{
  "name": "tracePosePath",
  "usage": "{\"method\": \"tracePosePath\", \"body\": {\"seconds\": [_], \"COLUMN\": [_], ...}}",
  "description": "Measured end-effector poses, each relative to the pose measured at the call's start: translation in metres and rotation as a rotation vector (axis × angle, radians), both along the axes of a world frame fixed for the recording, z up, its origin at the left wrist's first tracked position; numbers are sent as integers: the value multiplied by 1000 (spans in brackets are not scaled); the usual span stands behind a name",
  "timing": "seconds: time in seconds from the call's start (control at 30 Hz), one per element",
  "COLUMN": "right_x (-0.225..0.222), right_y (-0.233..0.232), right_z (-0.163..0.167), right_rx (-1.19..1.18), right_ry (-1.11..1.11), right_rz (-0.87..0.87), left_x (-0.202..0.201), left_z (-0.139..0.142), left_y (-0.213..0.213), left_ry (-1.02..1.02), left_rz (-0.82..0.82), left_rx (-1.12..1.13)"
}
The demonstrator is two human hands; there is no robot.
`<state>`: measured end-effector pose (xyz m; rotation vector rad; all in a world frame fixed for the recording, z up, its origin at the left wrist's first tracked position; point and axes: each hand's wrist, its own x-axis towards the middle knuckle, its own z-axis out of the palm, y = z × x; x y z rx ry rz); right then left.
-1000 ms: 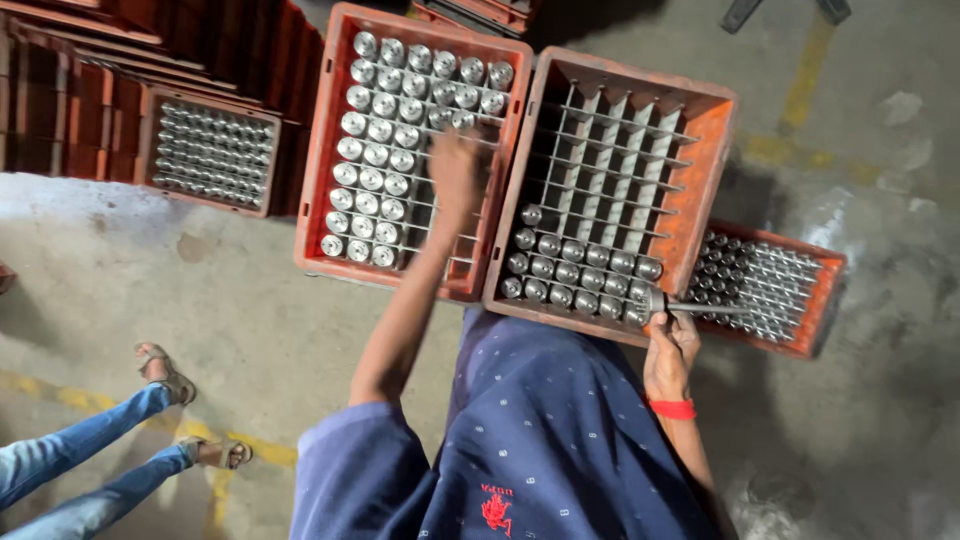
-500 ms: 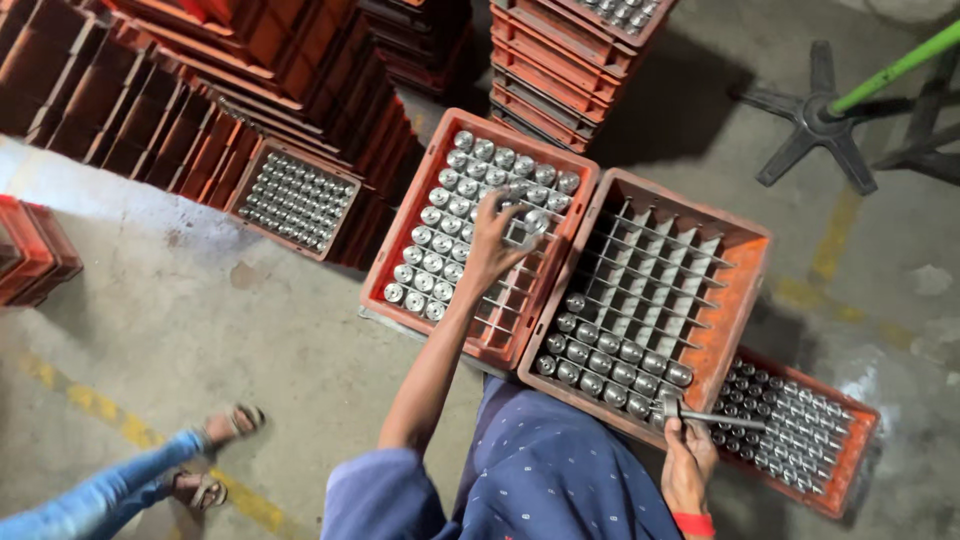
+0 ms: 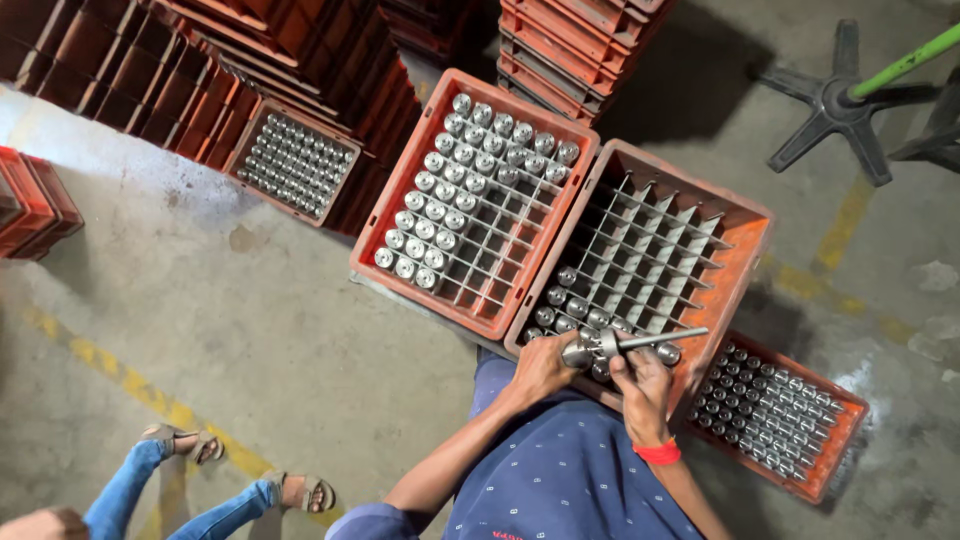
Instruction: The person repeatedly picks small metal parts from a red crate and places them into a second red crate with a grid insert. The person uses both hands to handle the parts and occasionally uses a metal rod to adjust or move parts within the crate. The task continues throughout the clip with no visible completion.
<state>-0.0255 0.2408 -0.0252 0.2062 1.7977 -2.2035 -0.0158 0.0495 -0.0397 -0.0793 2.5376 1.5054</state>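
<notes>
My left hand (image 3: 541, 364) and my right hand (image 3: 640, 372) meet over the near edge of the right orange crate (image 3: 745, 250). The left hand grips a round metal part (image 3: 579, 351). The right hand holds a metal rod tool (image 3: 650, 340) whose end meets that part. The right crate has a grid of dividers with a few metal cylinders along its near rows. The left orange crate (image 3: 392, 198) beside it is over half full of shiny metal cylinders (image 3: 455, 185).
A low crate of small metal parts (image 3: 775, 412) sits on the floor at my right. Stacked orange crates (image 3: 230, 70) stand at the back and left. Another person's sandalled feet (image 3: 240, 470) are at lower left. A chair base (image 3: 835, 105) is at upper right.
My left hand has come back from the left crate to the near edge of the right crate, now holding a metal part against the rod in my right hand. The view has shifted.
</notes>
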Motion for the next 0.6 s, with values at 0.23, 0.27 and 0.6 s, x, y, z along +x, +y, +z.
{"method": "tracePosePath", "body": {"seconds": [0.23,0.27,0.6], "right_x": [10,10,0], "right_y": [9,15,69], "right_z": [-2,-6,-22], "right_rx": [9,-12,-124], "right_ry": [266,221,-27], "right_rz": [257,291,-245], "left_x": [10,11,-32], "left_z": [15,16,0], "left_y": [6,5,-29], "left_ry": [-166,-205,34], "left_rz": [-130,-159,-141], "left_rx": [-83,-52,-222]}}
